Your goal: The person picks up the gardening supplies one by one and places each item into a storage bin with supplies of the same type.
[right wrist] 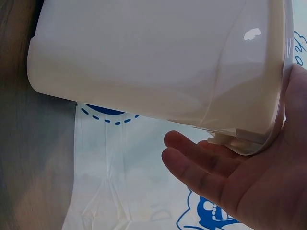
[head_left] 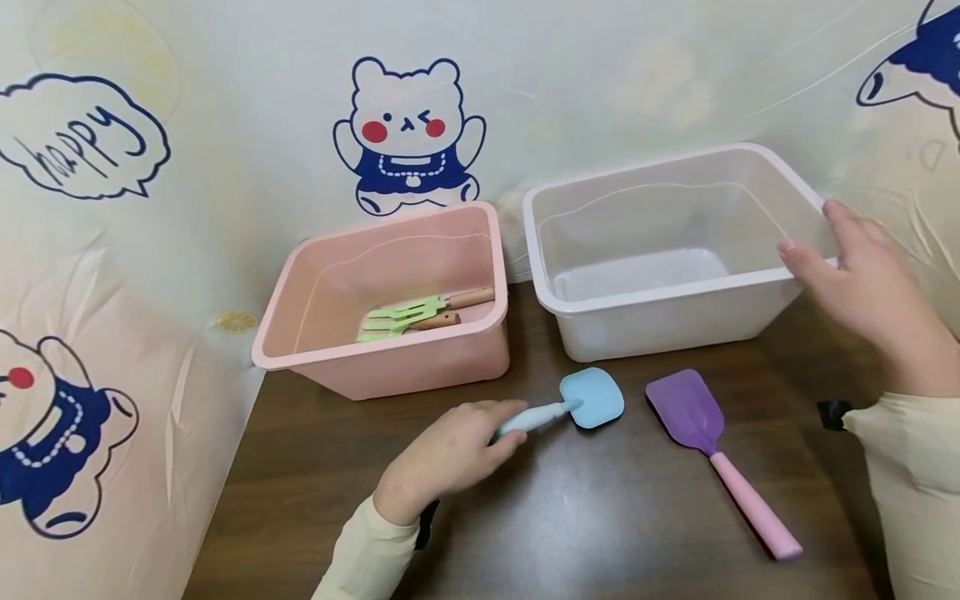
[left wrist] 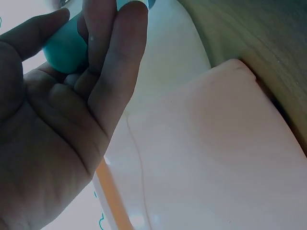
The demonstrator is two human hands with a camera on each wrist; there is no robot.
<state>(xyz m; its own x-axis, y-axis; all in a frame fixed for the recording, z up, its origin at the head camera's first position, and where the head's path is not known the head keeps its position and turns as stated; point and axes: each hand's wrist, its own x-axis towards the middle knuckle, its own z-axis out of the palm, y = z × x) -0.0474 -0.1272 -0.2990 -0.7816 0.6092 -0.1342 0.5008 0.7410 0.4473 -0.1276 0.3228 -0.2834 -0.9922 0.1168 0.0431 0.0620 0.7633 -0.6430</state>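
Note:
My left hand holds a light blue spatula by its handle, with the blade pointing right, in front of the white bin. In the left wrist view, the rounded handle end sits between thumb and fingers. At the white bin's right corner, my right hand grips the rim, thumb over the edge and fingers outside. A purple spatula with a pink handle lies on the table right of the blue one. Inside the pink bin are green slotted turners with wooden handles.
The two bins stand side by side at the back of the dark wooden table, pink on the left, white on the right. Behind them hangs a pale covering printed with cartoon bears, which also runs along the left side.

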